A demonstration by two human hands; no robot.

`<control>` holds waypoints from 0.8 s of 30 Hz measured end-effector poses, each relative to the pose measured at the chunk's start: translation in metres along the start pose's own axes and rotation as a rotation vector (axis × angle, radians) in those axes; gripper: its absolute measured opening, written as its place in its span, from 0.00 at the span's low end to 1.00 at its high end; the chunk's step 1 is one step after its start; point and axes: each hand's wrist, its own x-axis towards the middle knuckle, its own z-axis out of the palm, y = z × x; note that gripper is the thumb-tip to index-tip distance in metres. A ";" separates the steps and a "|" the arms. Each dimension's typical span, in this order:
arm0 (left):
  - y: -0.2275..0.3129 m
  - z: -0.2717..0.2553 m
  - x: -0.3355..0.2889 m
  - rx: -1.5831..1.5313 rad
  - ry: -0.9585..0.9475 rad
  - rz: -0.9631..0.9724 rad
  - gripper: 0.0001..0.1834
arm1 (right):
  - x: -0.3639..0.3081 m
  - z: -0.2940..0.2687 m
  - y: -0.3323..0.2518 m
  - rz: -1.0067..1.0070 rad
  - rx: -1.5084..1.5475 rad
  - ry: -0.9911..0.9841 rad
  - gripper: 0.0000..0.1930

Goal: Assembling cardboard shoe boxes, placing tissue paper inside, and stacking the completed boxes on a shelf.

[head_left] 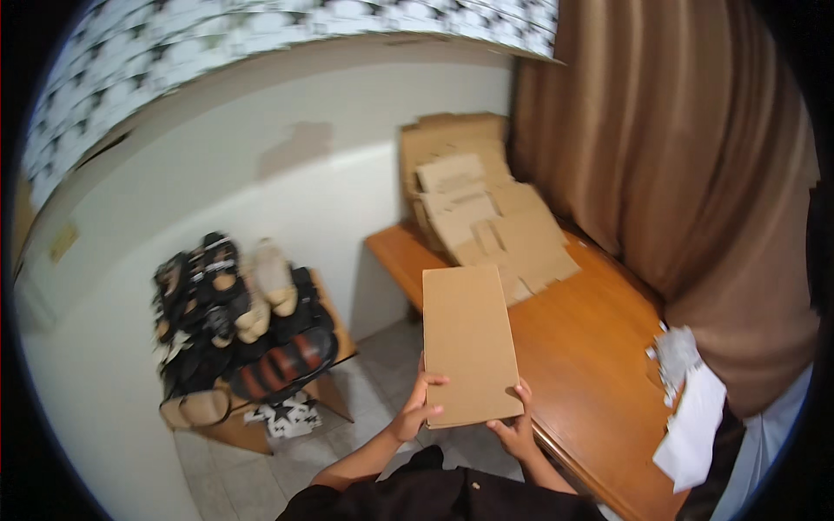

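A plain brown cardboard box [469, 343], closed and roughly rectangular, is held up in front of my body between both hands. My left hand [419, 410] grips its lower left edge, with fingers lying over the top face. At the lower right corner, my right hand [517, 425] closes around the edge, its thumb by the near side. The box hangs in the air over the left edge of the wooden table [591, 382]. Its underside is hidden from view.
Flattened cardboard pieces [491, 217] lie at the table's far end against the wall. White paper [692, 430] and a crumpled clear plastic bag [678, 352] rest at the right, by a brown curtain [669, 130]. A small stand at left bears several shoes [276, 282].
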 end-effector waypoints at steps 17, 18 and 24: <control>0.210 0.026 -0.318 1.250 0.564 0.732 0.28 | 0.012 0.256 -0.200 -0.299 0.726 -0.578 0.42; 0.221 0.024 -0.339 1.268 0.583 0.763 0.28 | 0.006 0.274 -0.214 -0.292 0.754 -0.620 0.45; 0.288 0.011 -0.488 1.354 0.751 0.813 0.29 | -0.017 0.397 -0.328 -0.726 0.632 -0.678 0.61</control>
